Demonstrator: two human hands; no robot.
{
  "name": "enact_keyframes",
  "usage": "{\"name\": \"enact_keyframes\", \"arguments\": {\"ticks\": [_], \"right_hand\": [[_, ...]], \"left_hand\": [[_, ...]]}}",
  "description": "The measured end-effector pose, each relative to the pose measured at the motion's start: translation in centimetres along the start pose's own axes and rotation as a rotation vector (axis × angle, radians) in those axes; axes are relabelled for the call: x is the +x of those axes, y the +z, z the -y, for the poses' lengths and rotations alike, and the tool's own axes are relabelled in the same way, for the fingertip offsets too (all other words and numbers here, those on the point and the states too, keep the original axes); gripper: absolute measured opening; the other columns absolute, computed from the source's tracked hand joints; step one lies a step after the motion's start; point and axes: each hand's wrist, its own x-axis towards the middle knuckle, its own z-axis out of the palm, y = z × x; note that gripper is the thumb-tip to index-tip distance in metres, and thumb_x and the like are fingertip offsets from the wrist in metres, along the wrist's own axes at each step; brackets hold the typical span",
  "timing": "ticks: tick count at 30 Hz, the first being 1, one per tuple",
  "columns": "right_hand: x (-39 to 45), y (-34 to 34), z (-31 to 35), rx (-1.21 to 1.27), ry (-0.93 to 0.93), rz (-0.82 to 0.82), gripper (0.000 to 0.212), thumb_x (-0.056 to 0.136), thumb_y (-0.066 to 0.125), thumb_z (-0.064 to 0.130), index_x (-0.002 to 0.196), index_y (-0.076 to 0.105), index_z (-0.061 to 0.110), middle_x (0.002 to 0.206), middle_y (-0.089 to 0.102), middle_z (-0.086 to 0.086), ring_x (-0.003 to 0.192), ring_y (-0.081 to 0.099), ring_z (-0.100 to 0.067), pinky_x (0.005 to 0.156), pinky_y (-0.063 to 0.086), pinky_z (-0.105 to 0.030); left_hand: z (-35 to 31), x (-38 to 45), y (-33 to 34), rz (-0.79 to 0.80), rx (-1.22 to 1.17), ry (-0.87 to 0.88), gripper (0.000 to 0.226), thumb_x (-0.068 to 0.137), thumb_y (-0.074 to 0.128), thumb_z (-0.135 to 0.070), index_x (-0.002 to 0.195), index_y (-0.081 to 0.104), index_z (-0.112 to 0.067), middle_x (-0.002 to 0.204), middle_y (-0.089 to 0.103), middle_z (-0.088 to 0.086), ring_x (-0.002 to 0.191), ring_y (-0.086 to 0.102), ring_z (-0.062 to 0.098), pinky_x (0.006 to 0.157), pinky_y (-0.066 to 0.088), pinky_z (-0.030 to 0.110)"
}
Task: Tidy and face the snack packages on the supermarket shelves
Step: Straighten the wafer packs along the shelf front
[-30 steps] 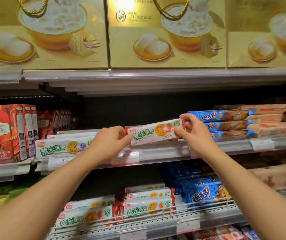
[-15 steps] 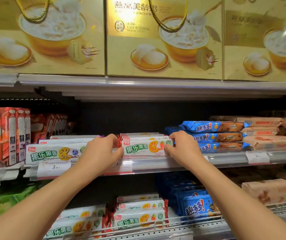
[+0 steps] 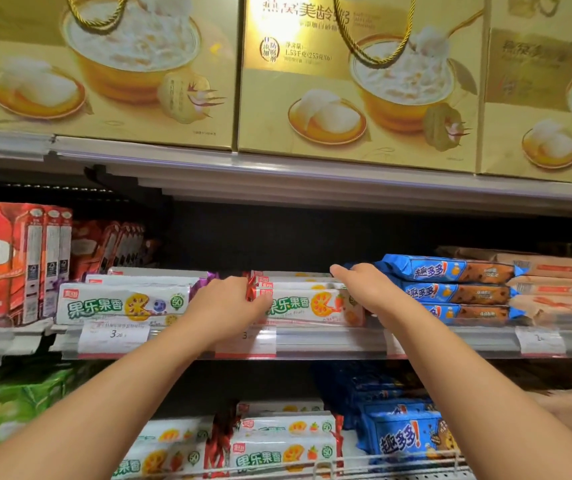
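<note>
White packet (image 3: pixel 307 306) sits label-out at mid-shelf (image 3: pixel 329 341) edge, left hand (image 3: pixel 223 306) gripping one end, right hand (image 3: pixel 364 289) flat over the other, likely squaring the stack.

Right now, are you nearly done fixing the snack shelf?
Partly. The left white pack and blue packs already sit flat, labels out. My left hand and right hand are squaring the middle white stack. The lower shelf's white packs look jumbled.
</note>
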Motion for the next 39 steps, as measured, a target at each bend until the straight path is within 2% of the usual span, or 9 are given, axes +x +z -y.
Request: {"name": "enact_keyframes", "arguments": {"ticks": [7,12,14,17,21,25,30,34,39], "right_hand": [[0.4,1.2,-0.9,-0.021,-0.1,-0.036,0.047,0.091,0.046,0.06,0.09,0.063,0.016,0.093,0.066,-0.003,0.083,0.063,-0.018,0.062,0.045,-0.034],[0.8,0.5,-0.1,-0.163,-0.157,-0.079,0.046,0.092,0.046,0.056,0.101,0.055,0.012,0.098,0.061,-0.002,0.089,0.06,-0.018,0.073,0.051,-0.037],[1.3,0.4,1.2,-0.278,-0.287,-0.118,0.046,0.095,0.047,0.049,0.123,0.06,0.014,0.113,0.065,-0.007,0.101,0.062,-0.024,0.085,0.053,-0.041],[3.0,0.7,3.6,-0.434,-0.404,0.016,0.049,0.098,0.048,0.044,0.143,0.052,0.024,0.141,0.057,-0.005,0.125,0.055,-0.026,0.098,0.048,-0.039],[6.6,2.5,5.9,-0.627,-0.307,0.192,0.057,0.096,0.049,0.056,0.146,0.047,0.028,0.142,0.054,-0.003,0.121,0.055,-0.023,0.083,0.043,-0.035],[9.0,4.1,6.2,-0.645,-0.179,0.359,0.069,0.091,0.047,0.069,0.149,0.043,0.032,0.142,0.055,0.001,0.122,0.057,-0.021,0.088,0.044,-0.038],[10.0,4.6,5.5,-0.609,-0.103,0.467,0.053,0.089,0.046,0.071,0.115,0.068,0.03,0.09,0.078,0.005,0.083,0.076,-0.011,0.077,0.055,-0.035],[8.7,3.8,5.8,-0.618,-0.116,0.474,0.053,0.089,0.047,0.071,0.112,0.067,0.028,0.098,0.075,0.005,0.09,0.072,-0.013,0.077,0.052,-0.036],[7.2,3.2,5.8,-0.593,-0.132,0.44,0.064,0.095,0.042,0.069,0.142,0.052,0.026,0.118,0.063,0.003,0.098,0.06,-0.013,0.084,0.043,-0.039]], "left_hand": [[0.6,0.0,0.5,-0.011,0.093,0.006,0.038,0.096,0.043,-0.062,0.096,0.065,-0.03,0.083,0.07,-0.007,0.075,0.067,0.007,0.073,0.06,0.034],[0.8,-0.1,1.0,-0.1,0.095,0.028,0.043,0.096,0.041,-0.063,0.112,0.063,-0.029,0.091,0.069,-0.01,0.078,0.062,0.003,0.067,0.054,0.025],[0.7,-0.5,1.3,-0.175,0.106,0.048,0.049,0.096,0.04,-0.064,0.124,0.058,-0.027,0.098,0.07,-0.01,0.079,0.06,0.003,0.063,0.049,0.023],[0.6,-1.0,1.5,-0.229,0.146,0.085,0.05,0.097,0.038,-0.063,0.126,0.056,-0.026,0.097,0.069,-0.009,0.077,0.061,0.004,0.061,0.046,0.024],[0.3,-1.4,1.4,-0.24,0.19,0.106,0.048,0.099,0.037,-0.06,0.127,0.056,-0.026,0.098,0.07,-0.009,0.075,0.058,0.004,0.062,0.044,0.024],[0.3,-1.5,1.4,-0.229,0.176,0.103,0.048,0.099,0.038,-0.061,0.128,0.056,-0.026,0.1,0.07,-0.008,0.082,0.063,0.006,0.069,0.05,0.025],[0.6,-1.4,1.5,-0.24,0.157,0.105,0.048,0.098,0.038,-0.062,0.126,0.056,-0.027,0.1,0.07,-0.009,0.08,0.059,0.005,0.066,0.044,0.023],[0.8,-1.6,1.7,-0.25,0.151,0.123,0.048,0.098,0.037,-0.062,0.125,0.057,-0.028,0.096,0.07,-0.01,0.079,0.062,0.004,0.066,0.047,0.022],[0.8,-1.8,1.4,-0.239,0.156,0.132,0.05,0.098,0.037,-0.063,0.129,0.055,-0.029,0.099,0.071,-0.01,0.082,0.063,0.004,0.072,0.053,0.025]]}}
